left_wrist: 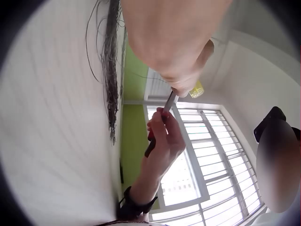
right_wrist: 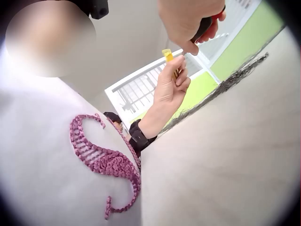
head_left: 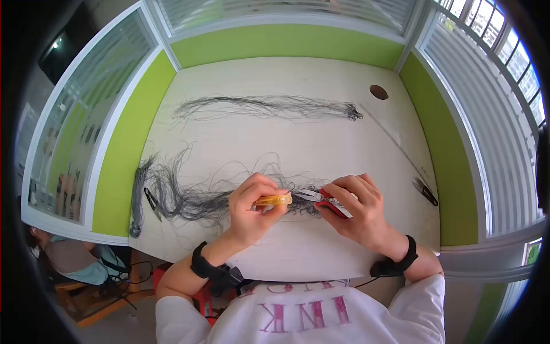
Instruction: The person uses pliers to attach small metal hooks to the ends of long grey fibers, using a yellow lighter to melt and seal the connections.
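Note:
My left hand (head_left: 252, 205) pinches a yellow see-through plastic piece (head_left: 274, 200), its rounded end pointing right; in the right wrist view that piece sticks up past the thumb. My right hand (head_left: 358, 209) grips a red-handled tool with long silver jaws (head_left: 332, 207), like pliers or snips. Its silver tip points left and meets the left fingertips beside the yellow piece. Whatever lies between tip and fingertips is hidden. Below both hands a bundle of dark, wiry strands (head_left: 200, 202) stretches across the table, with its curled end under the tool.
Another strand bundle (head_left: 258, 106) lies farther back, and a dark bundle (head_left: 138, 200) hangs along the left edge. Black thread snips (head_left: 152, 202) lie at left; a second black-handled pair (head_left: 425, 192) lies at right. Green partitions (head_left: 286, 43) enclose the table, which has a round hole (head_left: 378, 92).

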`<state>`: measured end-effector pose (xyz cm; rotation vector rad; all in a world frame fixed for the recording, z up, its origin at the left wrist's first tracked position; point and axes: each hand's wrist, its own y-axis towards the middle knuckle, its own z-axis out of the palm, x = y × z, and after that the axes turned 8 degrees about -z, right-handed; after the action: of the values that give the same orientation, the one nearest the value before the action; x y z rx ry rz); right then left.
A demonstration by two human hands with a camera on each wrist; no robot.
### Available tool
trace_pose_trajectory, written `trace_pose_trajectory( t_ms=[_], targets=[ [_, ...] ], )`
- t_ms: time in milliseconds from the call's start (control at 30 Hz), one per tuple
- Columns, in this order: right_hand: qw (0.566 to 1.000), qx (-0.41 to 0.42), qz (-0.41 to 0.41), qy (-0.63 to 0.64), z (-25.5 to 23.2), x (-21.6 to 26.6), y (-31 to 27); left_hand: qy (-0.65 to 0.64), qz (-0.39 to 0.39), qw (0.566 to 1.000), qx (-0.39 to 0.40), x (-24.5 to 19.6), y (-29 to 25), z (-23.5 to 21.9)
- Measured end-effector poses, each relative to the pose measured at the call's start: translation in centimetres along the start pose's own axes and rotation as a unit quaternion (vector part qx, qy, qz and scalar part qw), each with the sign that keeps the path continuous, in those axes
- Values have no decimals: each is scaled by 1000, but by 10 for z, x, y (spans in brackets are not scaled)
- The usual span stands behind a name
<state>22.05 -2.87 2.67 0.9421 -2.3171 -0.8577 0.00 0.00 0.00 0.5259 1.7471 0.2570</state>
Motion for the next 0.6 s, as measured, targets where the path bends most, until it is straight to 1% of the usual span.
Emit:
trace_pose_trajectory(
  t_ms=[67, 133, 200, 400, 467, 500, 567, 600],
  targets=[
    [1000, -6, -6, 0, -1, 0, 1, 10, 10, 1000, 3, -1, 1, 1],
    [1000, 2, 1, 4, -3, 5, -1, 15, 1, 1000, 5, -2, -5, 2],
    [1000, -6, -4, -6, -1, 1, 1, 23, 16, 1000, 6, 0, 1, 1],
    [1000, 4, -7, 10, -2, 1, -3, 33, -3, 999, 16, -5, -1, 3],
    [1000, 5, -5, 10, -2, 1, -3, -5, -54, 998, 17, -6, 0, 4],
    [1000, 3, -9, 12, -1, 0, -2, -2, -52, 999, 13, -7, 2, 3],
    [1000, 12, -9, 11, -1, -1, -3, -41, -70, 995, 62, -8, 4, 1],
    [1000, 14, -12, 15, -1, -2, -4, -40, -73, 995, 57, -8, 2, 1]
  ],
)
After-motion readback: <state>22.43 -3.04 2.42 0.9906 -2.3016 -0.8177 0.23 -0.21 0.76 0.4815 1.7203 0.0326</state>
